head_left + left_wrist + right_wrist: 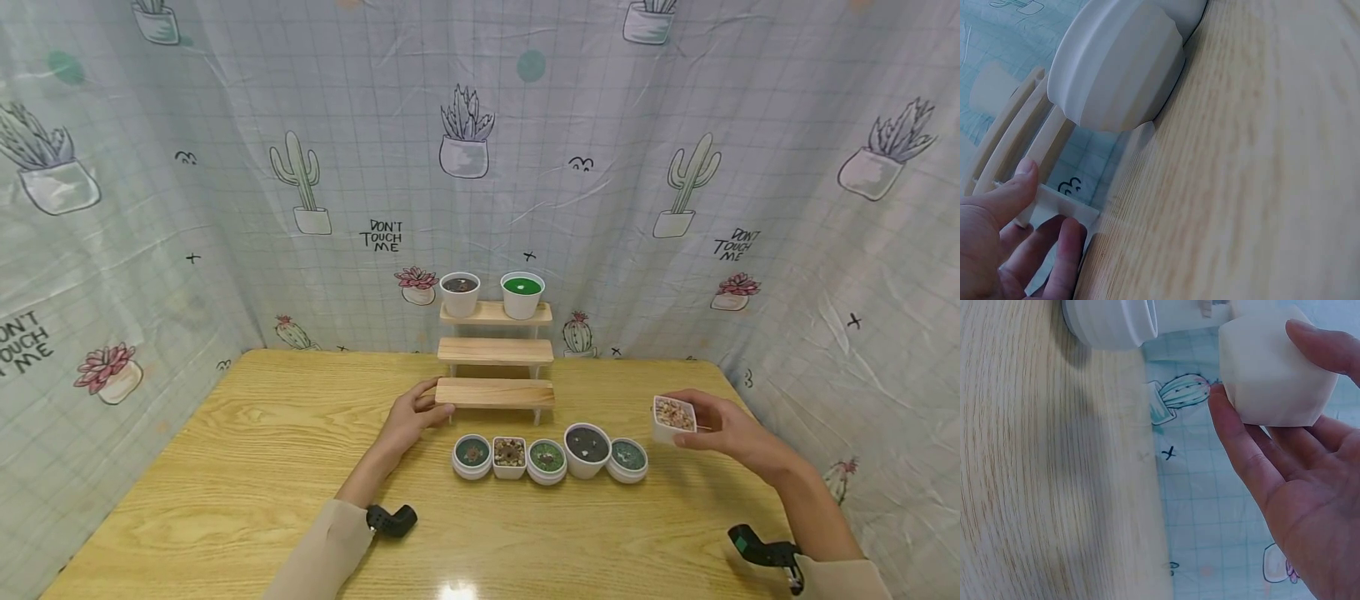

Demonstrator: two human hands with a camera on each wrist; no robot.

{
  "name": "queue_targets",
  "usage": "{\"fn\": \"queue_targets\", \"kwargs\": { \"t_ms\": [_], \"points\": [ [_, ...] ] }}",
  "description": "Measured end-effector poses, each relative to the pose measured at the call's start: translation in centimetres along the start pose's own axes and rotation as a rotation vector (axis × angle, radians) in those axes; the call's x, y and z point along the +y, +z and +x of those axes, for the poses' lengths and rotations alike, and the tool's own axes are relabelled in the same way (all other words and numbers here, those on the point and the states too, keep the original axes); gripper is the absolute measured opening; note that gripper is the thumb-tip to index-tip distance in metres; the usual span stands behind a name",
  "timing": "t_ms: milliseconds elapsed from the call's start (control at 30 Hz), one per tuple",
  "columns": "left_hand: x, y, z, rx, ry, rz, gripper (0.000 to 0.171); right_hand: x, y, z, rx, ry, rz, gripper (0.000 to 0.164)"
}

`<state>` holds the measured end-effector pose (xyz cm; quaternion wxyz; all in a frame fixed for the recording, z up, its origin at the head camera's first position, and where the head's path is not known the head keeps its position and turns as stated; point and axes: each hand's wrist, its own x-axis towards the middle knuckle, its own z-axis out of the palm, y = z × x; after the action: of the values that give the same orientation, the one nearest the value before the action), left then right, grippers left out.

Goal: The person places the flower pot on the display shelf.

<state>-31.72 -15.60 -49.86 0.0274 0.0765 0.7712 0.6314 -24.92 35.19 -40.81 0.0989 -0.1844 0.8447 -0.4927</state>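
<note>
My right hand (716,429) holds a small square white pot (673,419) filled with pebbles, raised above the table's right side. In the right wrist view, the thumb lies on one wall of the white pot (1275,372) and the fingers reach around the opposite side. My left hand (411,417) grips the left end of a three-step wooden stand (495,392) at its lowest step. In the left wrist view, the thumb presses the step's end, with the other fingers by the white side support (1063,203).
On the top step stand two round white pots, one with dark filling (460,296) and one with green (522,297). Before the stand, a row of several pots includes a square pebble pot (509,458) and a taller dark-filled pot (587,450). A patterned curtain (360,167) hangs behind.
</note>
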Motion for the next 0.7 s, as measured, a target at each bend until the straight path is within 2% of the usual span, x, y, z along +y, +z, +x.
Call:
{"fn": "queue_targets", "kwargs": {
  "t_ms": [700],
  "points": [
    [-0.2, -0.1, 0.3, 0.005, -0.014, -0.006, 0.073, -1.2, 0.3, 0.0, 0.026, 0.012, 0.009, 0.065]
  ]
}}
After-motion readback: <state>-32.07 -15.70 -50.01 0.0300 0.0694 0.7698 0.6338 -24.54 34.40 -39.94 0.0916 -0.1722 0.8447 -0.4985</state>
